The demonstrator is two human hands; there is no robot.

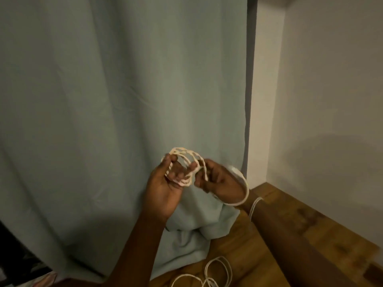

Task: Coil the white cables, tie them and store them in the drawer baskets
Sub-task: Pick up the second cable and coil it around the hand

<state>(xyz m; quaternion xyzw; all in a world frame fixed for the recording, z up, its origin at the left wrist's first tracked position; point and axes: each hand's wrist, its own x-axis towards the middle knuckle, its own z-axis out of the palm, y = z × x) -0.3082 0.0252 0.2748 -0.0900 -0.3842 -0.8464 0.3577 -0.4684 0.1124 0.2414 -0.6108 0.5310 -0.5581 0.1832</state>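
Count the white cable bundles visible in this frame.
2. One coil is held up between the left hand and right hand, in front of the curtain. Loose loops lie on the wooden floor at the bottom edge; more may be cut off there.

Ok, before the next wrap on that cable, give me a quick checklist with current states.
1. Left hand holds the small coil of thin white cable: ok.
2. Right hand grip on the free strand: ok.
3. Loops even and tidy: not ok, they splay apart.
4. Free strand clear of the right wrist: not ok, it loops round it.
5. Loose white cable on the brown wooden floor untangled: cannot tell.
6. Drawer baskets in reach: cannot tell, not in view.
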